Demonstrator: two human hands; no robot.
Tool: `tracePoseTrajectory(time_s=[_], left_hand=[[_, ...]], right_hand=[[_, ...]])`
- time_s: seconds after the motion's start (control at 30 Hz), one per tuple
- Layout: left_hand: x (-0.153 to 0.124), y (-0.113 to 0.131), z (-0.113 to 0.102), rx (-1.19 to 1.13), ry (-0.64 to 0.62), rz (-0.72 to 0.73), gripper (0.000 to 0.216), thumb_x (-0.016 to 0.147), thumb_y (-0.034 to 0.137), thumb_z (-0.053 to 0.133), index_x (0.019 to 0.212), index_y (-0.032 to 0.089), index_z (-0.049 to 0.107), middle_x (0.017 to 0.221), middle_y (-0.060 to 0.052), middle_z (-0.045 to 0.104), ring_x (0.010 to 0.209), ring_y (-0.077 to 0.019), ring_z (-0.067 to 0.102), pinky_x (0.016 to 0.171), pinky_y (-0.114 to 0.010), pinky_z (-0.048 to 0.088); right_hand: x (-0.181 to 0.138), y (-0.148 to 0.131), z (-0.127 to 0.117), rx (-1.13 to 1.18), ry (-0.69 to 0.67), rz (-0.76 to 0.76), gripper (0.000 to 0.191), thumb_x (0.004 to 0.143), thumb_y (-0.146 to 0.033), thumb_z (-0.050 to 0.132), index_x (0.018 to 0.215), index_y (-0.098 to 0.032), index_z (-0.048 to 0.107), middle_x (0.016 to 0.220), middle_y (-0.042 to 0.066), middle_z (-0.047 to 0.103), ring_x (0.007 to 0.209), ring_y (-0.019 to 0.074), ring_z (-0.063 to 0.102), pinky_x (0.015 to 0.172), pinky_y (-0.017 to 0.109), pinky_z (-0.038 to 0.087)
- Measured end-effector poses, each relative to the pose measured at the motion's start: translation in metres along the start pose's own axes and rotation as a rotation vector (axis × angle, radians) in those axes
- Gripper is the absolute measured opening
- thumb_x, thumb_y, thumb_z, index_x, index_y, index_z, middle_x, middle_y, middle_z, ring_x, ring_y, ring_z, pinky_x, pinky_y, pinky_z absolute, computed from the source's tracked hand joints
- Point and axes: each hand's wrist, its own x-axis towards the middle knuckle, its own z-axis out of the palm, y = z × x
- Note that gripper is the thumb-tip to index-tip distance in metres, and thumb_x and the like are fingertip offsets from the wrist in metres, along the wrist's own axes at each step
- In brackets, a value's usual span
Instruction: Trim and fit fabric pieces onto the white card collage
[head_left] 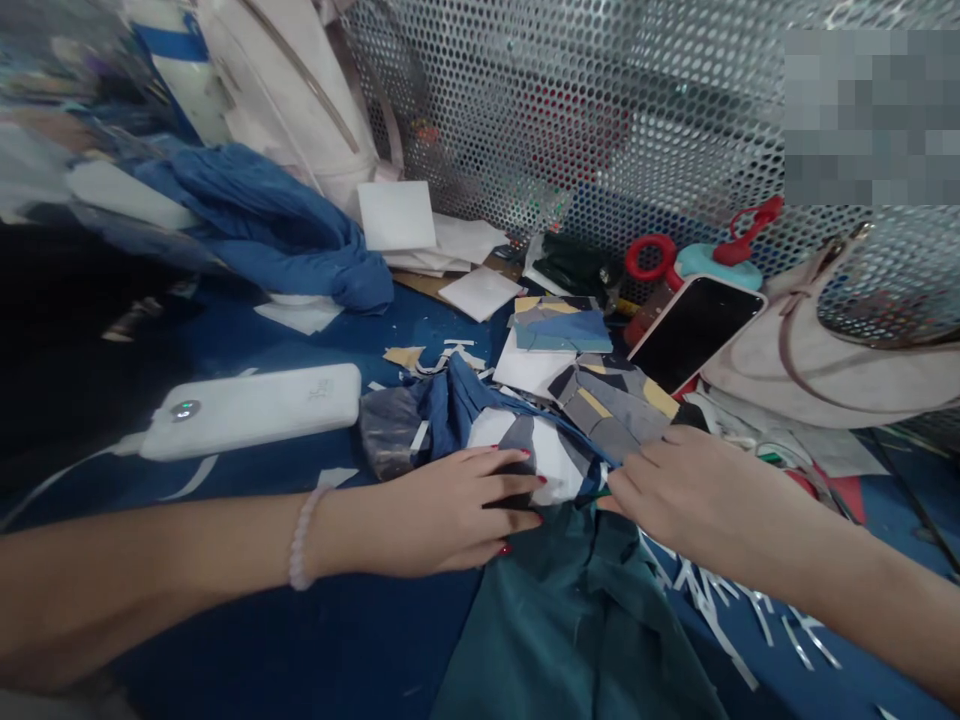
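Observation:
My left hand (450, 505) lies on a small patch of grey, white and blue fabric (551, 460), its fingers pressed together around a dark piece I cannot name. A bead bracelet is on that wrist. My right hand (675, 490) comes in from the right, fingers curled at the patch's right edge, pinching the fabric. A dark teal cloth (570, 620) spreads below both hands. Crumpled blue cloth (450, 405) lies just behind the patch.
A white power bank (255, 410) lies at the left. A stack of patchwork pieces (611, 395), a phone (694, 330), red-handled scissors (652, 258) and a pale bag (825, 360) sit at the right. White paper strips (720, 610) litter the blue table. A perforated metal screen (600, 100) stands behind.

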Motion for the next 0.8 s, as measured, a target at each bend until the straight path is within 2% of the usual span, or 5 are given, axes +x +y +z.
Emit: tracePoseTrajectory(time_s=[0.17,0.3,0.47,0.8], left_hand=[[0.003,0.000,0.000,0.019,-0.004,0.018,0.036,0.104,0.031,0.049,0.131,0.010,0.063,0.138,-0.013,0.064,0.135,-0.0239,0.053,0.126,-0.039,0.028],[0.005,0.001,-0.002,0.040,-0.013,0.000,0.038,0.104,0.032,0.050,0.130,0.008,0.064,0.138,-0.014,0.064,0.137,-0.0254,0.052,0.125,-0.038,0.028],[0.003,-0.001,-0.001,0.030,-0.032,-0.012,0.038,0.104,0.031,0.049,0.130,0.008,0.064,0.140,-0.014,0.063,0.139,-0.0299,0.049,0.122,-0.043,0.034],[0.005,-0.003,-0.003,-0.009,-0.122,-0.078,0.044,0.104,0.034,0.048,0.140,0.010,0.057,0.144,-0.013,0.060,0.144,-0.0316,0.043,0.117,-0.045,0.040]], right_hand=[[-0.009,-0.005,0.002,0.016,0.035,0.062,0.027,0.089,-0.019,0.061,0.065,-0.022,0.051,0.053,-0.001,0.054,0.048,0.0162,0.044,0.057,0.033,0.015],[-0.017,-0.012,0.001,0.025,0.087,0.131,0.037,0.099,-0.013,0.045,0.063,-0.022,0.050,0.051,-0.001,0.050,0.048,0.0171,0.044,0.059,0.034,0.016],[-0.019,-0.023,-0.001,0.002,0.120,0.223,0.052,0.105,-0.011,0.028,0.059,-0.021,0.051,0.049,0.000,0.046,0.048,0.0178,0.042,0.060,0.035,0.017],[-0.026,-0.037,-0.001,0.021,0.089,0.275,0.053,0.107,-0.015,0.025,0.061,-0.020,0.052,0.053,0.001,0.046,0.051,0.0182,0.042,0.060,0.035,0.019]])
